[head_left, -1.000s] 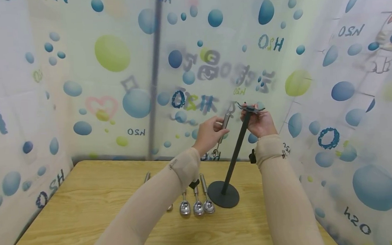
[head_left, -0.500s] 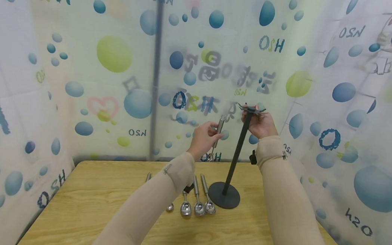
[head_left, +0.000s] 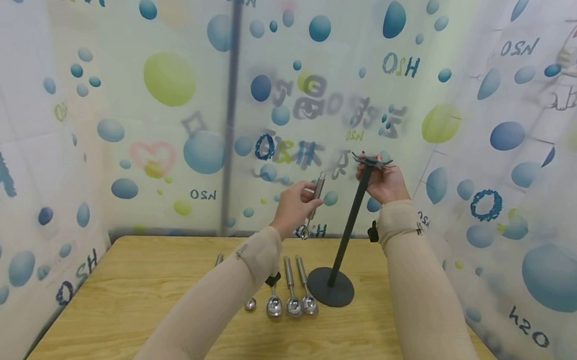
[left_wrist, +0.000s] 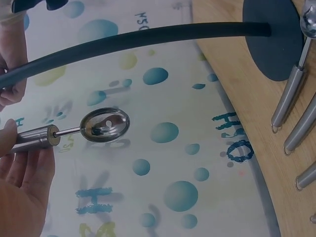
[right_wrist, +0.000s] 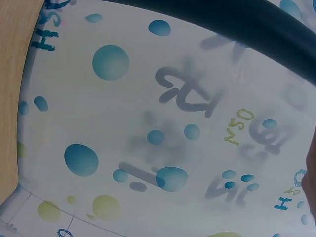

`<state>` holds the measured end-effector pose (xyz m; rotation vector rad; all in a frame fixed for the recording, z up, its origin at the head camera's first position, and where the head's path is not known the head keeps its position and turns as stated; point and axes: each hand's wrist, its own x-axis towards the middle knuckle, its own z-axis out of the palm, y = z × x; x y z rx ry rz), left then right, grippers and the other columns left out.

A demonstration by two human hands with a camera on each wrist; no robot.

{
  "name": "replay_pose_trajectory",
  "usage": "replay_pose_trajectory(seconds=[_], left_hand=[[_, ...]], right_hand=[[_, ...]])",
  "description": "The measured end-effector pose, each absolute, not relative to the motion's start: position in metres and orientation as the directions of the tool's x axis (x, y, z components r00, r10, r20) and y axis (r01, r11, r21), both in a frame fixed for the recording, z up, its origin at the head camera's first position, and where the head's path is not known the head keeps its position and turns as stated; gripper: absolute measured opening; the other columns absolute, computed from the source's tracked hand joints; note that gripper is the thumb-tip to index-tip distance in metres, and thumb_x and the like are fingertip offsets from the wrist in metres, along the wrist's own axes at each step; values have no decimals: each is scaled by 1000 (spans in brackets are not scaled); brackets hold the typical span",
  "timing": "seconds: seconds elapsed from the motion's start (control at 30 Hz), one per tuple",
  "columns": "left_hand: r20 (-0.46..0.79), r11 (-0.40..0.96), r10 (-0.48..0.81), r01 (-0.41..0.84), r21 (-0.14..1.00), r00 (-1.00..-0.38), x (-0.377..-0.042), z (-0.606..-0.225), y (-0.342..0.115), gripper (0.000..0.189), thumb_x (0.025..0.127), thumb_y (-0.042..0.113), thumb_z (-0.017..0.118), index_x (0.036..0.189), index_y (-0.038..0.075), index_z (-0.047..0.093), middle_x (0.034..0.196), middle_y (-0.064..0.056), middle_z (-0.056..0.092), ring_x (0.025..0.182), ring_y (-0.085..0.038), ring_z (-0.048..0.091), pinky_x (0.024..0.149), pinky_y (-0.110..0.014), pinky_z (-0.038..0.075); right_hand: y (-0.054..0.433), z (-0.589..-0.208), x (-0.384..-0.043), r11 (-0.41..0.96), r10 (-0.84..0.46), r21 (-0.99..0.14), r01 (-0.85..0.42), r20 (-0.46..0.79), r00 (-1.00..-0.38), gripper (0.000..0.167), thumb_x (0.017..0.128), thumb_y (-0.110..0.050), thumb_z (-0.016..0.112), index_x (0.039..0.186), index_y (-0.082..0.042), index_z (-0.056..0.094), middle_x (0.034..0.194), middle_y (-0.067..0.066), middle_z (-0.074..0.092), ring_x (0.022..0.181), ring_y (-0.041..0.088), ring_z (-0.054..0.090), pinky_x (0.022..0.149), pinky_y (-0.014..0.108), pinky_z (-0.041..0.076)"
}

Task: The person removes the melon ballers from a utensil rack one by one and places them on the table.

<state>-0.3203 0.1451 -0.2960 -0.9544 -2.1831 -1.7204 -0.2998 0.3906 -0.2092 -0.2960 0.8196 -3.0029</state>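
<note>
A steel melon baller [head_left: 319, 187] is pinched by its handle in my left hand [head_left: 292, 206], between thumb and fingers, above the back of the table. Its small oval bowl [left_wrist: 116, 118] with a hole hangs downward. To its right, the black stand [head_left: 352, 225] tilts toward the right from its round base. My right hand [head_left: 389, 184] grips the stand's top just behind the hooked crown [head_left: 373, 162], which partly hides the fingers. The melon baller and the stand are apart. In the right wrist view only the dark pole [right_wrist: 237, 24] and an edge of the hand show.
Several steel scoops [head_left: 294, 306] lie in a row on the wooden table [head_left: 152, 298], left of the stand's base [head_left: 331, 286]. My left forearm [head_left: 212, 317] covers part of them. A patterned curtain [head_left: 166, 127] hangs close behind the table and along both sides.
My left hand has moved left and a little down with the melon baller, away from the stand's crown. The right hand and the stand hold their place.
</note>
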Motion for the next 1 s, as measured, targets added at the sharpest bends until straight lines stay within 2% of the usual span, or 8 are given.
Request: replay_pose_trajectory(seconds=[0.23, 0.6, 1.0], left_hand=[[518, 109, 361, 587, 802, -775, -324, -301, 137, 31, 95, 21, 74, 123, 12, 65, 103, -4, 72, 92, -16, 70, 75, -34, 58], [503, 129, 340, 569, 812, -794, -327, -309, 128, 29, 94, 20, 76, 121, 12, 66, 102, -6, 74, 91, -17, 71, 69, -33, 58], [511, 168, 310, 575, 801, -802, -334, -320, 116, 30, 93, 21, 77, 120, 12, 67, 101, -5, 74, 90, -17, 71, 71, -34, 59]], right_hand=[[391, -211, -301, -861, -83, -507, -24, 187, -979, 34, 101, -20, 59, 74, 0, 57, 98, 22, 69, 76, 31, 54, 71, 41, 44], [390, -210, -299, -866, -117, -501, 2, 198, -973, 34, 102, -24, 55, 80, 1, 59, 100, 22, 68, 76, 30, 55, 69, 39, 43], [390, -210, -299, -870, -137, -493, 16, 211, -968, 31, 97, -17, 62, 73, 2, 58, 95, 23, 68, 74, 30, 54, 68, 39, 42]])
